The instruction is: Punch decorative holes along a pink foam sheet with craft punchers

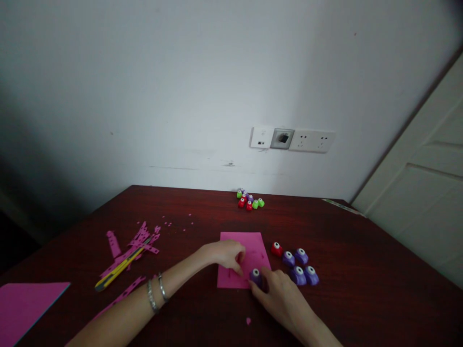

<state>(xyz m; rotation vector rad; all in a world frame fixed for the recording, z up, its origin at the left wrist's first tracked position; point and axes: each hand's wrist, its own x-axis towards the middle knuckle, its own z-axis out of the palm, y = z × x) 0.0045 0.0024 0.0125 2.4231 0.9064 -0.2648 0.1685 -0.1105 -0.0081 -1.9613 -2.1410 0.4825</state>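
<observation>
A pink sheet of paper [249, 240] lies on the dark red table, with small marks or cut shapes on it. Over its left half rests my left hand [228, 254], thumb and forefinger curved with a gap between them and nothing visible in it. My right hand [280, 291] is closed around a purple craft punch [255, 276] with a white and black top, at the sheet's lower right corner. Beside that hand stand several more purple punches [298, 275] and one red punch [277, 249].
Pink paper scraps [139, 238] and a yellow utility knife [121, 270] lie at the left. A larger pink sheet [31, 308] is at the near left edge. Several small coloured punches [249, 205] stand near the wall, below a row of sockets [311, 140].
</observation>
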